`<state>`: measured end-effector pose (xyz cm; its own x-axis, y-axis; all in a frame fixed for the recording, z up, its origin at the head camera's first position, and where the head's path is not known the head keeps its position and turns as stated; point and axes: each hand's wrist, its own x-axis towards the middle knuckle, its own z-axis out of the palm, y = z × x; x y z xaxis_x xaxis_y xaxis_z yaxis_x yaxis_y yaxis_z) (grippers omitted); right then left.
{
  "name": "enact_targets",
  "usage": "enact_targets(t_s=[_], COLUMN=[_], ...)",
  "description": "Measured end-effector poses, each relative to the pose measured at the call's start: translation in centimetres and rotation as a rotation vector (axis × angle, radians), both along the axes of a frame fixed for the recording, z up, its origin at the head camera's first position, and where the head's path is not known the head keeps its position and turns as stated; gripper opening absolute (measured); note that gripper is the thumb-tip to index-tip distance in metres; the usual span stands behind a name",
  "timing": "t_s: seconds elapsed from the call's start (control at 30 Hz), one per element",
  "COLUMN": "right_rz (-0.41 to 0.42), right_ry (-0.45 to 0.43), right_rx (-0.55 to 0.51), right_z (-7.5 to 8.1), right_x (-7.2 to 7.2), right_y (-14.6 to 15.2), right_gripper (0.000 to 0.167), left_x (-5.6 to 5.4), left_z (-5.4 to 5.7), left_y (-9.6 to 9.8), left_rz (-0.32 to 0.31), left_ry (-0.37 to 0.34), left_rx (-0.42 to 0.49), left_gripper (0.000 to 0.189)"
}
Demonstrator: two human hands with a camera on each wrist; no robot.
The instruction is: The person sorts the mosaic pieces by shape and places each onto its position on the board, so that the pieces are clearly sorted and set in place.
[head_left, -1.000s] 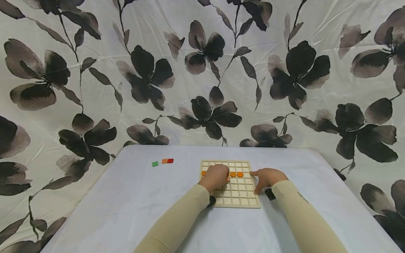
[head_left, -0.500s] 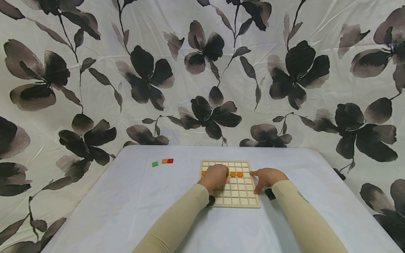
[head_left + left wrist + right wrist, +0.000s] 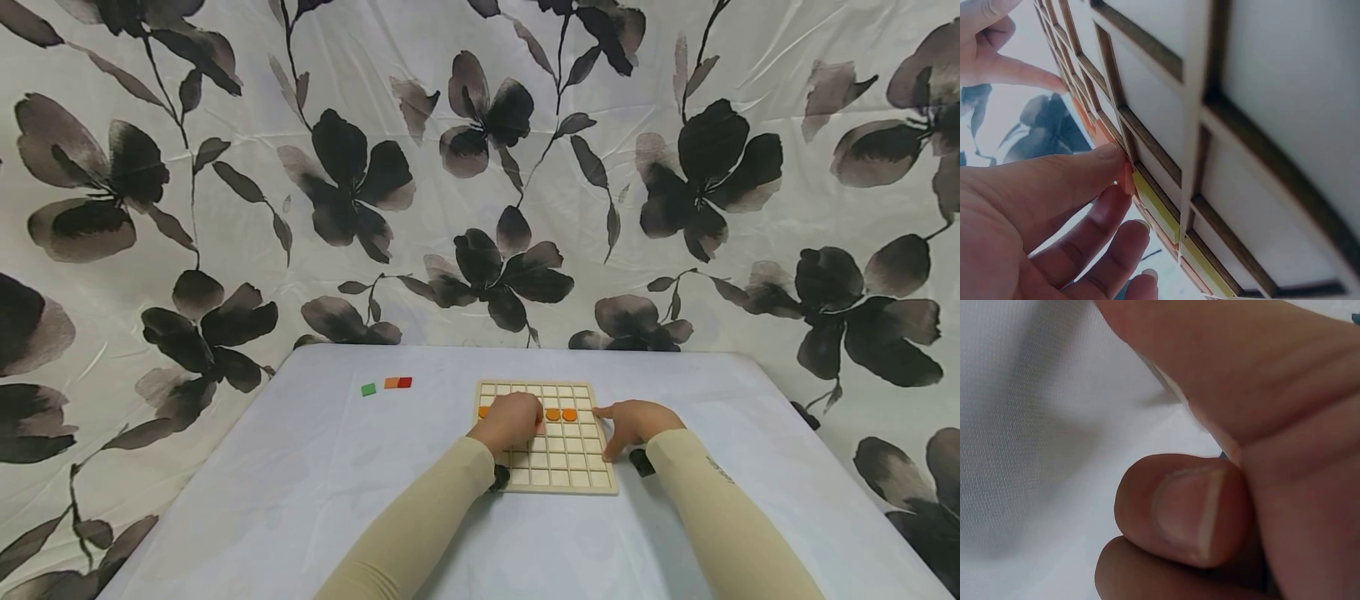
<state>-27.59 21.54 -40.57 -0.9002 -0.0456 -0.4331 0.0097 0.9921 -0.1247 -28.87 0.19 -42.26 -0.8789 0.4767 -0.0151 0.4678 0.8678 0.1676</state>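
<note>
A pale wooden grid board (image 3: pixel 558 477) lies on the table under both hands. My left hand (image 3: pixel 510 418) is over its middle left. In the left wrist view its thumb and forefinger pinch a small orange piece (image 3: pixel 1127 179) against the grid; the piece's full shape is hidden. Orange discs (image 3: pixel 570 415) stand in a row of cells right of that hand, and another orange disc (image 3: pixel 483 412) shows at its left. Yellow-green pieces (image 3: pixel 1155 203) sit in nearby cells. At the board's right edge my right hand (image 3: pixel 637 419) rests with thumb and forefinger spread, touching the rim.
A green square tile (image 3: pixel 368 389) lies at the table's back left. Beside it, an orange square tile (image 3: pixel 392 383) and a red square tile (image 3: pixel 405 382) touch. A flower-patterned cloth (image 3: pixel 420 200) hangs behind the white-covered table (image 3: pixel 247 500).
Both hands stay at nearly the same places on the board. The left fingers shift only very slightly around the orange piece. The loose tiles and the board have not moved.
</note>
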Motion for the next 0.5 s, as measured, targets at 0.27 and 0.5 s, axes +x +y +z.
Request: enact_targets(t_s=[0.27, 0.5], right_rz=[0.012, 0.014], right_ry=[0.002, 0.004], right_rx=[0.006, 0.001], right_z=[0.08, 0.13], right_x=[0.14, 0.17], right_y=[0.03, 0.0], right_gripper=[0.089, 0.089], left_x=[0.11, 0.18], left_z=[0.08, 0.04], left_y=[0.01, 0.0], left_rz=[-0.017, -0.009], left_ry=[0.003, -0.004], left_rx=[0.003, -0.022], left_gripper=[0.014, 0.011])
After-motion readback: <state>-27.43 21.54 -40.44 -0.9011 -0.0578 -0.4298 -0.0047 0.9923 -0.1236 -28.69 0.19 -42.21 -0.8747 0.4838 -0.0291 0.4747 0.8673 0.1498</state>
